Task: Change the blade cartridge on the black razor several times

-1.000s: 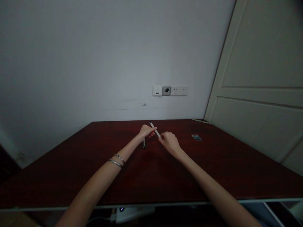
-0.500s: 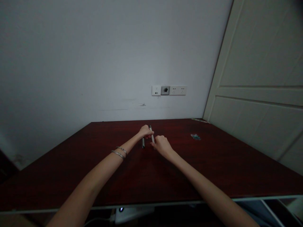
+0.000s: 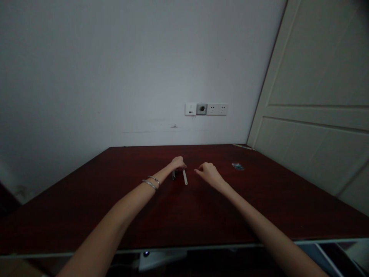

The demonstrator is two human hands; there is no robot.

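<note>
My left hand (image 3: 178, 163) is over the middle of the table, its fingers closed on a thin whitish strip (image 3: 185, 177) with a small hole at the near end. The strip points toward me, and its far part is hidden by the hand. Just left of it, partly under the same hand, is a second narrow strip (image 3: 173, 175), pale with a dark edge. My right hand (image 3: 210, 173) hovers to the right of the whitish strip, apart from it. Its fingers are loosely bent, the thumb stretched left, and nothing shows between them.
A small clear packet with dark bluish contents (image 3: 238, 166) lies right of my right hand on the dark red table (image 3: 144, 227). Wall sockets (image 3: 212, 109) sit behind the table. A pale panelled door (image 3: 314, 111) stands along the right side. A pale flat strip (image 3: 244, 147) lies at the far right corner.
My right hand has let go of the whitish strip and moved right. My left hand has come slightly nearer and lower with the strip, whose near end now shows.
</note>
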